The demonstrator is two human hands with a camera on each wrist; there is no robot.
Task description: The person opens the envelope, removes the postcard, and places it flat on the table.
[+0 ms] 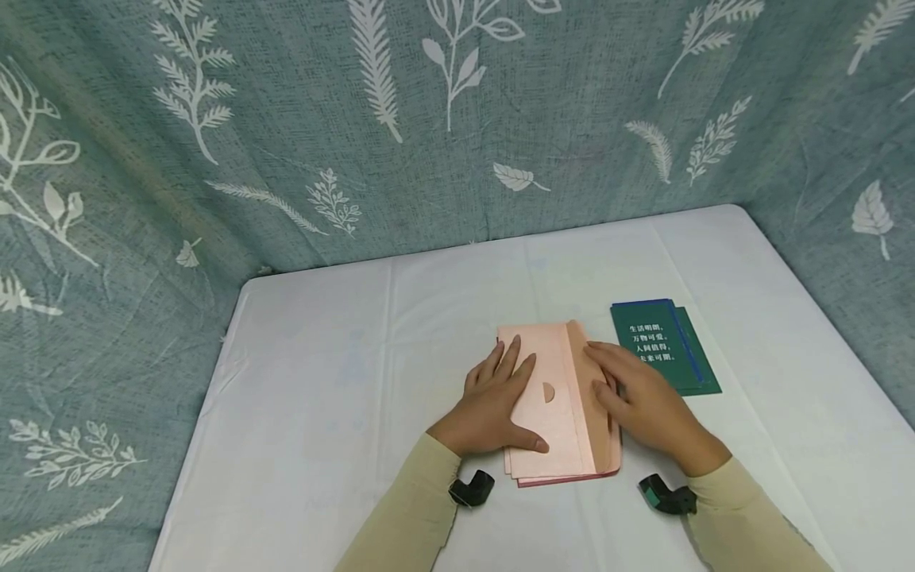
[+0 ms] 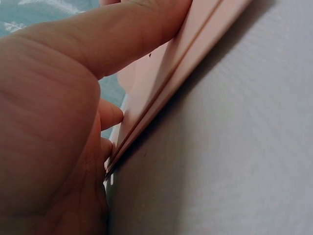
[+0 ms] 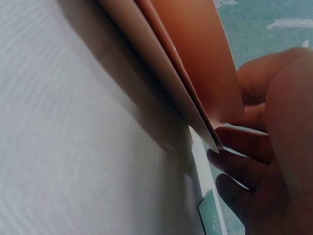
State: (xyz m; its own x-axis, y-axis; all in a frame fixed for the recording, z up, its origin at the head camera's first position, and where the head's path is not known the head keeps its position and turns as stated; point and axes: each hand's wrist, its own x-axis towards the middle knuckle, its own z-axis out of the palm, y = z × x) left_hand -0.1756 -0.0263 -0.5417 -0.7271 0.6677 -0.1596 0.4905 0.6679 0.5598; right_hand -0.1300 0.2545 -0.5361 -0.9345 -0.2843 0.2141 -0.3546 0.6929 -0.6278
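Note:
A pale pink envelope (image 1: 550, 429) lies on top of other pink envelopes, their edges showing below it. Its darker, peach-coloured flap (image 1: 588, 381) stands partly raised along the right side. My left hand (image 1: 493, 401) rests with spread, straight fingers on the envelope's left part, thumb toward the lower edge. With thumb and fingers my right hand (image 1: 639, 397) pinches the flap's outer edge. The right wrist view shows the lifted flap (image 3: 195, 54) reaching the thumb and index finger. In the left wrist view, stacked envelope edges (image 2: 166, 83) run beneath the thumb.
Dark green cards or envelopes (image 1: 700, 357) with white printed characters, one with a blue edge, lie just beyond my right hand. A white cloth covers the table (image 1: 322, 381). Blue-green leaf-patterned fabric (image 1: 429, 183) hangs behind and at both sides.

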